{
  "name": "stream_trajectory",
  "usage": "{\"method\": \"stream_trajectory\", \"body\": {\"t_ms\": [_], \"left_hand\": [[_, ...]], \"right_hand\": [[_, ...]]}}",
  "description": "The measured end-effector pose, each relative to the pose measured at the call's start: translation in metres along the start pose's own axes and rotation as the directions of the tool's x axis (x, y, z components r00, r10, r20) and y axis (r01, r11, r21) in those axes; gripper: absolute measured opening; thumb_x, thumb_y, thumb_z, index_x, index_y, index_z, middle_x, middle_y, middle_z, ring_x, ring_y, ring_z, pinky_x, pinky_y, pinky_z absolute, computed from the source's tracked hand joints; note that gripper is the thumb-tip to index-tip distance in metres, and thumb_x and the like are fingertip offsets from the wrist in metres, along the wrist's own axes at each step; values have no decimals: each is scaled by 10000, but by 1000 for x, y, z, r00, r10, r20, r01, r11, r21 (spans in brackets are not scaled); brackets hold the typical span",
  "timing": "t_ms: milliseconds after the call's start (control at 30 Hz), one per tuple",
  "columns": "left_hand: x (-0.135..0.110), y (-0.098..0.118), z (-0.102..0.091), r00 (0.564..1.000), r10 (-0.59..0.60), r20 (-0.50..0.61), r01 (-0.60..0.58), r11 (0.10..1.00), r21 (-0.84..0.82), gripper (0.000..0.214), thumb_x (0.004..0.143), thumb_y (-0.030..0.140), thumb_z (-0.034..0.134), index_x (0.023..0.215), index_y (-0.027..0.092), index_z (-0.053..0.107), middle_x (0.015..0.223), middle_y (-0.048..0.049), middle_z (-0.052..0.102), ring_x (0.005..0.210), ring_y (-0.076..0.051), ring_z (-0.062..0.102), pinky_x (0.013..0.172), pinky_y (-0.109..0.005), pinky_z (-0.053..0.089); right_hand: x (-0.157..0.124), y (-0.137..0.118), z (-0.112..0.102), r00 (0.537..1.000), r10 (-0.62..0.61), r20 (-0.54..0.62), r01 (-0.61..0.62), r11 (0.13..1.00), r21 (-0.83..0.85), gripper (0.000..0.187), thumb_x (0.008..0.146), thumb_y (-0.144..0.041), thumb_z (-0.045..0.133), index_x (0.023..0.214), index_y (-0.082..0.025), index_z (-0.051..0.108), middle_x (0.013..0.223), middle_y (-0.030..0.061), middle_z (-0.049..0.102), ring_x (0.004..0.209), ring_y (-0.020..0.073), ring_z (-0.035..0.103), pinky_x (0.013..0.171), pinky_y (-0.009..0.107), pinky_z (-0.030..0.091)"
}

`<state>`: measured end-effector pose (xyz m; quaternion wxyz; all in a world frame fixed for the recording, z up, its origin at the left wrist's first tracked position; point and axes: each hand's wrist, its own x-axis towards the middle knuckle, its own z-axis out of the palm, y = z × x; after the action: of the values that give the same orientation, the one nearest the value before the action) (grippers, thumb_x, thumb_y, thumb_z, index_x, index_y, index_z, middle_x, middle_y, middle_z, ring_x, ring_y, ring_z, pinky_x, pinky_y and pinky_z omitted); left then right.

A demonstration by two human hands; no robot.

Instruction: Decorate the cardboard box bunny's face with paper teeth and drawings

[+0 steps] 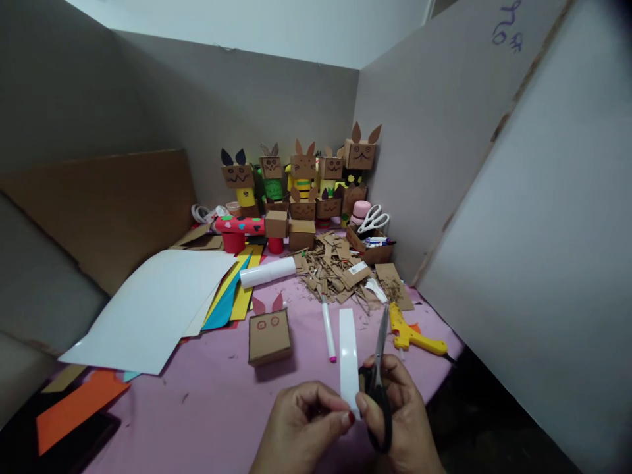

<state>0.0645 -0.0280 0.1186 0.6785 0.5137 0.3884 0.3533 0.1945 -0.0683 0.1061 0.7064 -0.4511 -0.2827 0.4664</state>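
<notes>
A white paper strip (348,349) stands up from the fingertips of my left hand (311,421), which pinches its lower end. My right hand (399,408) is closed around black-handled scissors (380,349), their blades together and pointing away from me. Its thumb is close beside the strip's lower end; whether it touches cannot be told. Just beyond my hands lies a white marker with a pink end (328,332). Left of the marker sits a small cardboard box (270,337) with red ears and two drawn eyes.
A yellow glue gun (415,339) lies at the right. Cardboard scraps (336,266) are heaped mid-table, beside a white roll (268,272). White sheets (158,309) and coloured paper (232,296) cover the left. Several cardboard animal figures (303,168) and white-handled scissors (374,219) stand behind.
</notes>
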Motion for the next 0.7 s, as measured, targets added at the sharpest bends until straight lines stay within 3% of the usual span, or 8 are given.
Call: {"method": "stream_trajectory", "body": {"t_ms": [133, 333, 600, 700], "left_hand": [[-1, 5, -1, 999, 47, -13, -46, 997, 61, 96, 657, 154, 735, 575, 184, 695, 603, 27, 642, 586, -116, 559, 593, -221, 415], [-3, 5, 1, 999, -25, -32, 28, 996, 83, 98, 647, 182, 732, 572, 169, 671, 563, 34, 615, 557, -112, 524, 571, -219, 390], [0, 4, 4, 996, -16, -92, 8, 996, -89, 307, 589, 241, 843, 662, 191, 549, 567, 62, 600, 547, -100, 545, 522, -177, 393], [-1, 3, 4, 997, -6, -81, -6, 991, -137, 302, 652, 350, 825, 761, 186, 596, 568, 58, 607, 550, -102, 553, 545, -186, 414]], "right_hand": [[-1, -2, 0, 1000, 0, 26, 1, 999, -49, 431, 603, -424, 857, 865, -226, 577, 626, -74, 569, 552, 71, 475, 532, 171, 364], [-1, -2, -2, 998, 23, 54, -18, 997, -80, 441, 609, -462, 844, 869, -224, 578, 633, -73, 556, 566, 71, 471, 551, 163, 373], [-3, -6, -1, 998, 27, 57, -18, 988, -152, 394, 604, -385, 859, 875, -235, 616, 670, -56, 646, 608, 76, 572, 602, 152, 430], [-4, -7, -1, 1000, 8, 28, -4, 992, -124, 390, 588, -365, 871, 860, -240, 621, 667, -64, 643, 581, 65, 570, 576, 140, 442]]}}
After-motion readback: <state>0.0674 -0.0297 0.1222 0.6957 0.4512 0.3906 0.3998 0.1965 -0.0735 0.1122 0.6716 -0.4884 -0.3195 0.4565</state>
